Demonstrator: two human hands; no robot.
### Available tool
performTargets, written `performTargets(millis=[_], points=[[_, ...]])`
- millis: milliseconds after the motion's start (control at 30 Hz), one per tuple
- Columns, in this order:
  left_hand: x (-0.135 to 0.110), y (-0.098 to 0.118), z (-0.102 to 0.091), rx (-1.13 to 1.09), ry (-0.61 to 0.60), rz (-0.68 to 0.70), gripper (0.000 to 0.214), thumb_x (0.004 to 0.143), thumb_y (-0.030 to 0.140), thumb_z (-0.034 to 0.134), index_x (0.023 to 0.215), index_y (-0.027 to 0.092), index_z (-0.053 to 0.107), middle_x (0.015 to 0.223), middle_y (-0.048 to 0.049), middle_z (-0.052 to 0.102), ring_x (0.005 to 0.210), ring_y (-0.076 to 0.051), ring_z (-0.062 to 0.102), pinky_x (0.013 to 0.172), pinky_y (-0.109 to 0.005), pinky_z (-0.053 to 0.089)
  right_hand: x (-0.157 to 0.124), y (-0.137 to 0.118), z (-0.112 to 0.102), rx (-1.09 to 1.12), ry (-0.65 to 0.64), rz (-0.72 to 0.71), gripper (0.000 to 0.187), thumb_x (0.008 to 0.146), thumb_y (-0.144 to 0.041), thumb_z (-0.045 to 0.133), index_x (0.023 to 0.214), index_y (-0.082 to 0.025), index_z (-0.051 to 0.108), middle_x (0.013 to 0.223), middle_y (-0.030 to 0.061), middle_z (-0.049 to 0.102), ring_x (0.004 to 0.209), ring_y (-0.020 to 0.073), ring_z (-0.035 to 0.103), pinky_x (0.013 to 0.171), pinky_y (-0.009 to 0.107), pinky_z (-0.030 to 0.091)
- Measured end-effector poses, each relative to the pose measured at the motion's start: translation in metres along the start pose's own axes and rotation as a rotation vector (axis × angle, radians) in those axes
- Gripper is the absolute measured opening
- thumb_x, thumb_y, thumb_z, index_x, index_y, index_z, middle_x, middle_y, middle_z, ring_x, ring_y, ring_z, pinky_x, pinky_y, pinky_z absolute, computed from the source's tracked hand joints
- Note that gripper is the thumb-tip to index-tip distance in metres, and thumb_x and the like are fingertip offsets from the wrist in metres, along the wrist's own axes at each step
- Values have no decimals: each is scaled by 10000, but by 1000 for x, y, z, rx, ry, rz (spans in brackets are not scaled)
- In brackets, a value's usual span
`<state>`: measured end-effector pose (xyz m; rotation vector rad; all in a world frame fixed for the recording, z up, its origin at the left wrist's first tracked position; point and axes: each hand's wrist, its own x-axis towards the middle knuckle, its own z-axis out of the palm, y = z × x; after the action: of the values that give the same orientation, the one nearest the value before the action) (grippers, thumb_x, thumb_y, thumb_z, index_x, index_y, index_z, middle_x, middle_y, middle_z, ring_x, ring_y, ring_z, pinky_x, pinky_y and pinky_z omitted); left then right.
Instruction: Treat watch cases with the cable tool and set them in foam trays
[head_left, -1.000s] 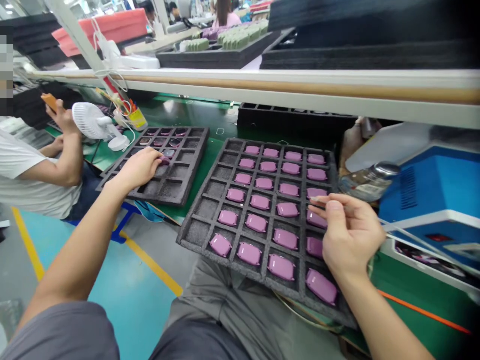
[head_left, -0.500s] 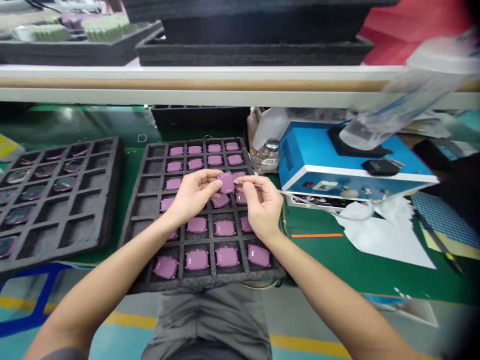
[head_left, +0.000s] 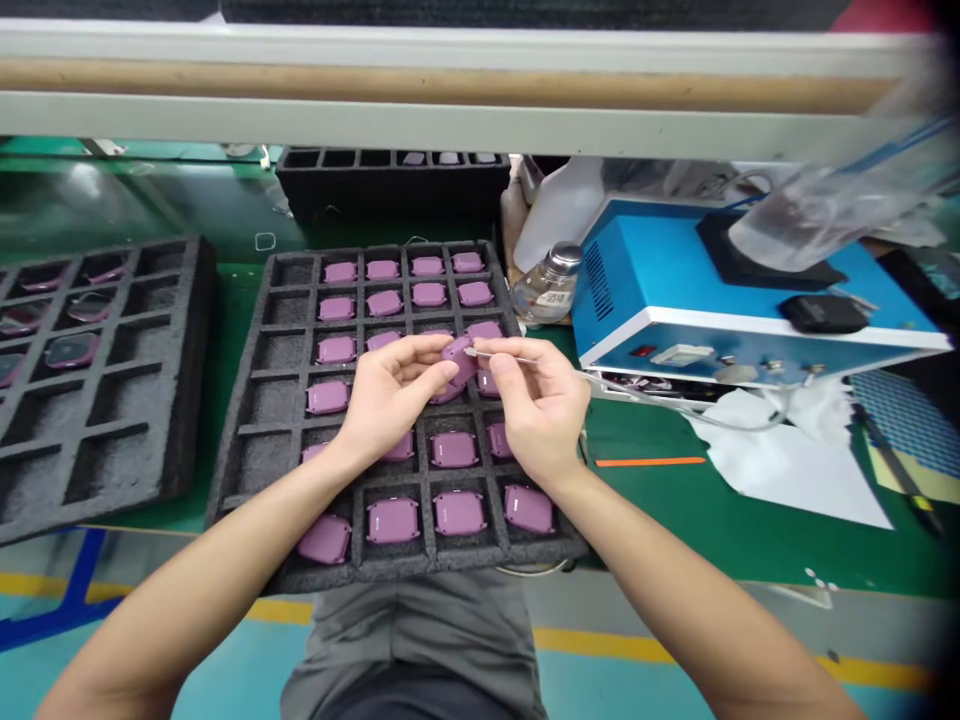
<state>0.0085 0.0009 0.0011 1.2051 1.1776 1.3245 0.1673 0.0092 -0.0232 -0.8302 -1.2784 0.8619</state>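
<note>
My left hand (head_left: 394, 395) pinches a purple watch case (head_left: 459, 358) between thumb and fingers, above the middle of a black foam tray (head_left: 255, 405). The case is tilted. My right hand (head_left: 544, 405) is closed around a thin metal-tipped tool (head_left: 517, 358), its tip touching or very near the case's upper right edge. From behind this hand a thin tube (head_left: 675, 408) runs toward a blue box. Below both hands, several more purple watch cases (head_left: 459, 512) lie in the tray's compartments; its left column holds none. My hands and forearms hide part of the tray.
At left lies a second foam tray (head_left: 176, 440) with dark-faced watches. Right of the middle tray stand a glass jar (head_left: 547, 290), the blue box (head_left: 645, 270), an orange strip (head_left: 649, 461) and white paper (head_left: 817, 480). A shelf edge (head_left: 450, 125) crosses above.
The view has tipped downward, so the shelf sits higher in the picture. The watch case in my left hand has turned to a steeper tilt. Both hands keep their grips.
</note>
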Motion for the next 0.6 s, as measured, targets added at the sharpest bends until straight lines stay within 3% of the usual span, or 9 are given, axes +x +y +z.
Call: performTargets(millis=[600], points=[[-2, -2, -1, -10, -10, 49, 323, 744, 276, 871, 1034, 159, 789, 924, -66, 811, 809, -194, 771, 748, -304, 658, -1, 1, -1, -12, 4, 16, 128, 938, -322, 695, 992, -214, 739, 997, 65, 787, 963, 208, 767, 919, 393, 643]])
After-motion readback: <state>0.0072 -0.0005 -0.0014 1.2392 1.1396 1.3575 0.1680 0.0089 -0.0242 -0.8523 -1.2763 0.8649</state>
